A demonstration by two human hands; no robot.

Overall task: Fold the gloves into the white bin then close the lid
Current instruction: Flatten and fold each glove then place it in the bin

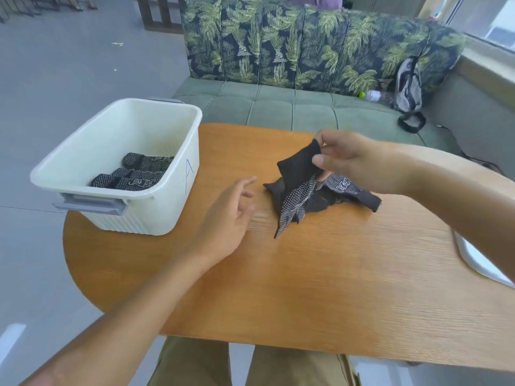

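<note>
A white bin (pixel 178 190) with grey handles stands open at the table's left end. Folded black dotted gloves (pixel 139 174) lie on its floor. Loose black gloves (pixel 306 196) with white dots lie in a heap on the wooden table (pixel 334 288). My right hand (pixel 359 162) pinches one glove by its plain cuff and lifts that end above the heap. My left hand (pixel 228 218) hovers with relaxed, spread fingers just left of the heap, touching nothing.
The white lid (pixel 479 263) lies at the table's right edge, partly under my right forearm. Behind the table is a green couch (pixel 278 107) with leaf-print cushions, a bottle (pixel 372 95) and a grey bag (pixel 408 84) on it.
</note>
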